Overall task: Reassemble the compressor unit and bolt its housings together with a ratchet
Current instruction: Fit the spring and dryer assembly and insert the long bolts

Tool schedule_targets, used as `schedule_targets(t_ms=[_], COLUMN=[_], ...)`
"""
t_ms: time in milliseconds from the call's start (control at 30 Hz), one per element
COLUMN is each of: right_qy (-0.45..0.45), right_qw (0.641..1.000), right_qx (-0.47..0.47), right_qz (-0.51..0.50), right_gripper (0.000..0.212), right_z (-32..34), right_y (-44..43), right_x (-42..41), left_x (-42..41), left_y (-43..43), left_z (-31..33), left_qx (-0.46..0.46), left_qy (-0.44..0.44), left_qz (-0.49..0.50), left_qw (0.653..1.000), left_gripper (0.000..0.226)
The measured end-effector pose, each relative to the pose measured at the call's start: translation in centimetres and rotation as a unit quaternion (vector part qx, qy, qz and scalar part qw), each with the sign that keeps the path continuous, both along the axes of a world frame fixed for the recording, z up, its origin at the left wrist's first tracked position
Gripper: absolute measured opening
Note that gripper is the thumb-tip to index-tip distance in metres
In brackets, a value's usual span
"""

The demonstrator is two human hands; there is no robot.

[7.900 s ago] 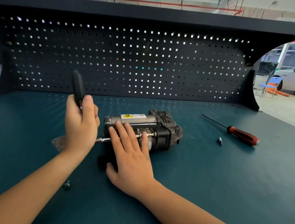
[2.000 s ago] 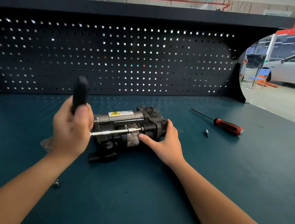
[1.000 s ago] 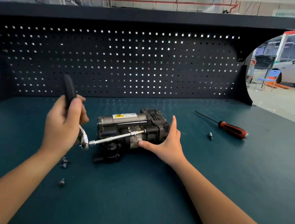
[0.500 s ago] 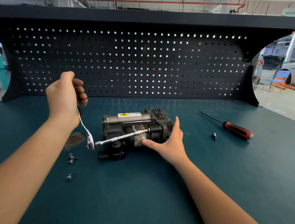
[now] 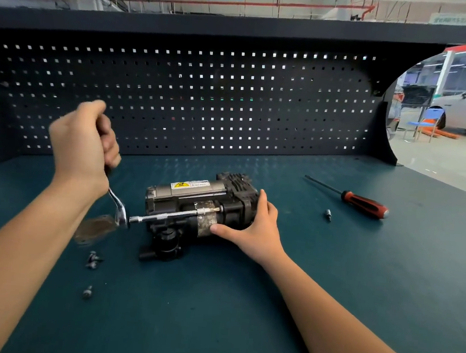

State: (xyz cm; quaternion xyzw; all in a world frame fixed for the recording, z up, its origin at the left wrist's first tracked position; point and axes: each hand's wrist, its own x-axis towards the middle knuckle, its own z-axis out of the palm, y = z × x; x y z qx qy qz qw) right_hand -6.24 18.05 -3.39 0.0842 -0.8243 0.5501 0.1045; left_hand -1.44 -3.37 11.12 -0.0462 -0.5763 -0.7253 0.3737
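Observation:
The compressor unit [image 5: 196, 198], grey and black with a yellow warning label, lies on its side in the middle of the teal bench. My left hand [image 5: 84, 143] is closed around the handle of the ratchet [image 5: 118, 204], whose head sits left of the unit. A long chrome extension [image 5: 166, 216] runs from the ratchet head along the unit's front side to a bolt near its middle. My right hand [image 5: 252, 231] presses against the unit's right front side, thumb up on the black housing.
A red-handled screwdriver [image 5: 364, 205] and a small bit [image 5: 328, 214] lie to the right. Loose bolts [image 5: 92, 259] and another bolt [image 5: 87, 291] lie front left, beside a flat round plate [image 5: 95, 227]. A black pegboard [image 5: 193, 99] closes off the back.
My left hand has swung the ratchet handle away from me and upward since a second ago. My right hand moved earlier from the unit's top to its right side and holds there.

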Motion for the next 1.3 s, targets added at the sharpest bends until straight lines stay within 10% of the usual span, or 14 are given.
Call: schedule_targets(t_ms=[267, 533, 800, 933, 1300], right_qy=[0.002, 0.022, 0.036, 0.035, 0.028], right_qw=[1.000, 1.000, 0.999, 0.999, 1.000], right_qx=[-0.012, -0.022, -0.029, -0.030, -0.012], right_qz=[-0.006, 0.001, 0.001, 0.002, 0.004], right_gripper=[0.131, 0.119, 0.112, 0.111, 0.093], right_z=[0.0, -0.1, -0.2, -0.2, -0.2], right_y=[0.2, 0.1, 0.0, 0.0, 0.2], right_x=[0.1, 0.2, 0.2, 0.2, 0.3], left_x=[6.8, 3.4, -3.5, -4.4, -4.1], left_y=[2.2, 0.7, -1.8, -2.0, -0.9], left_z=[-4.2, -3.7, -6.2, -5.9, -2.8], left_qx=[-0.334, -0.139, 0.136, 0.129, 0.039], left_qy=[0.208, 0.215, -0.152, -0.246, -0.130], left_qz=[-0.098, -0.032, 0.002, -0.011, 0.027], left_qw=[0.914, 0.966, 0.979, 0.961, 0.990], left_gripper=[0.025, 0.026, 0.026, 0.030, 0.035])
